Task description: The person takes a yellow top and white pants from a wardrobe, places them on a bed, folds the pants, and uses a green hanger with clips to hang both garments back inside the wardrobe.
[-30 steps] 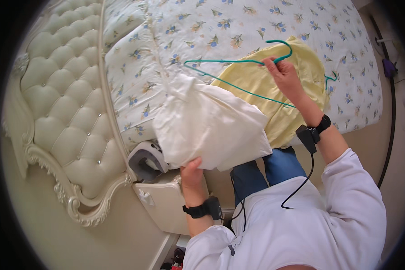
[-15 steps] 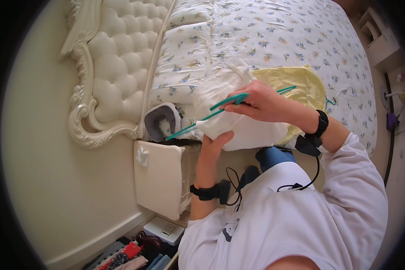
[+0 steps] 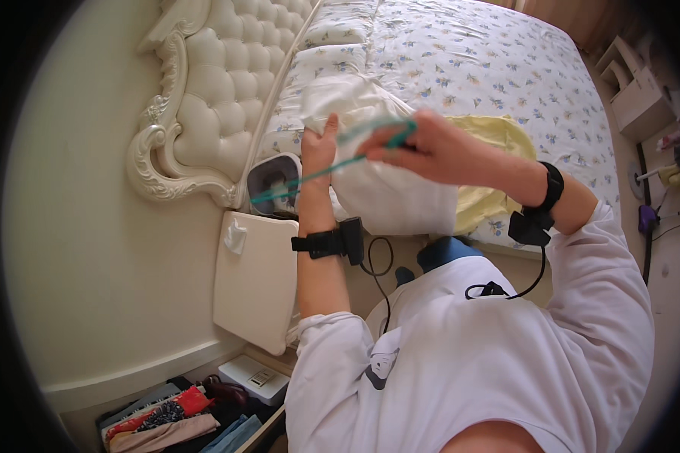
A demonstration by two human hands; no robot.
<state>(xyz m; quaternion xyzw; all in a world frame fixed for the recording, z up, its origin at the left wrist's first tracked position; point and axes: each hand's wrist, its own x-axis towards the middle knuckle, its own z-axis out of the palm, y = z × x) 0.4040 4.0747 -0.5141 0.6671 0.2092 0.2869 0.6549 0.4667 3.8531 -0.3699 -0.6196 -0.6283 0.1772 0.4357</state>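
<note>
A teal clothes hanger [image 3: 325,172] is held by its upper part in my right hand [image 3: 425,147], over a white garment [image 3: 400,192]. Motion blurs the hanger, and one end of it reaches left past my left forearm. At the garment's left edge, my left hand [image 3: 321,149] grips the white cloth with the thumb on top. The other fingers are mostly out of sight. Beside my right wrist, a yellow cloth [image 3: 487,189] lies spread on the bed [image 3: 499,83].
A grey, white-edged U-shaped item [image 3: 266,181] lies at the bed's near left corner. Below it is a cream nightstand [image 3: 253,279] with a crumpled tissue [image 3: 235,236] on top. Folded clothes [image 3: 177,423] and a white box [image 3: 253,379] fill an open drawer. A tufted headboard [image 3: 230,83] stands left.
My left hand has moved up and left along the white garment. The hanger is raised off the cloth in my right hand and shifted left. The garment hangs lower and fuller.
</note>
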